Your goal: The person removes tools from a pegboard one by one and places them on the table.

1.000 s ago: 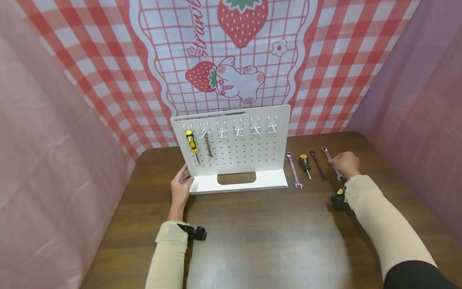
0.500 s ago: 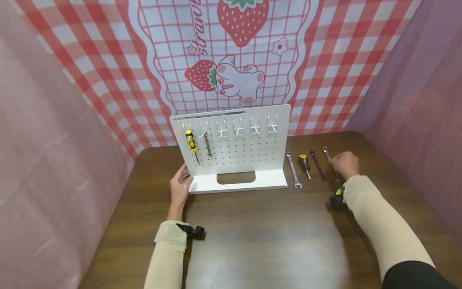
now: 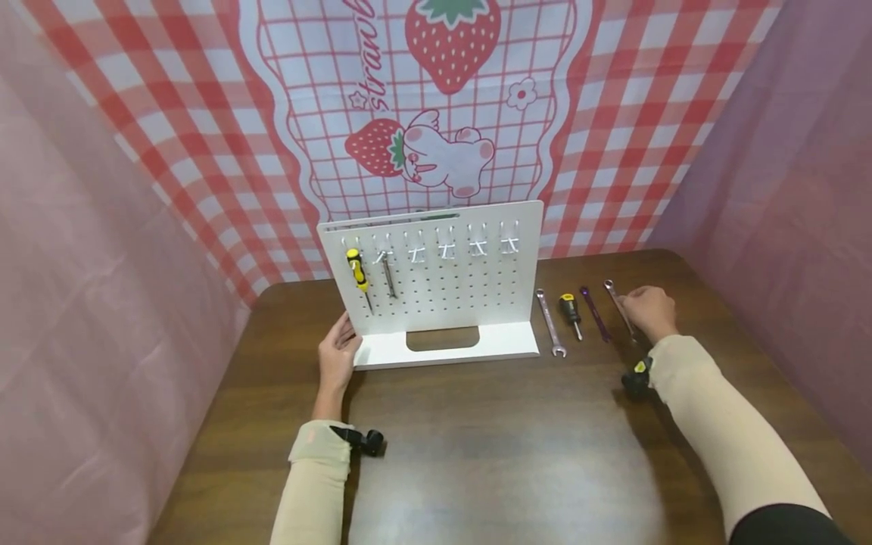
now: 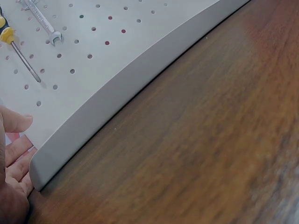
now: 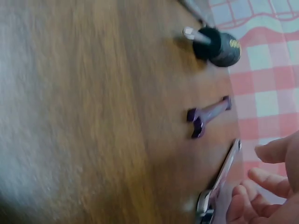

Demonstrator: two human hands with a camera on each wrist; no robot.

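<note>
My left hand (image 3: 338,350) holds the lower left edge of a white pegboard stand (image 3: 446,295). In the left wrist view its thumb (image 4: 18,122) lies over the board's front and other fingers are behind the edge. My right hand (image 3: 650,309) is at the rightmost combination wrench (image 3: 618,306), fingertips beside its shaft. The right wrist view shows the thumb (image 5: 273,150) apart from this wrench (image 5: 224,170), with lower fingers close against it. Left of it lie a purple wrench (image 3: 596,313), a black-and-yellow screwdriver (image 3: 571,312) and another silver wrench (image 3: 550,322).
A yellow screwdriver (image 3: 357,269) and a small wrench (image 3: 388,274) hang on the board's left hooks. Several bare hooks (image 3: 478,246) continue to the right. The brown table (image 3: 490,439) meets a checked red cloth (image 3: 606,151) behind, with pink cloths at both sides.
The rightmost wrench has turned under my right fingers, its open end now looking thinner. My left hand stays on the board. The head view has shifted slightly.
</note>
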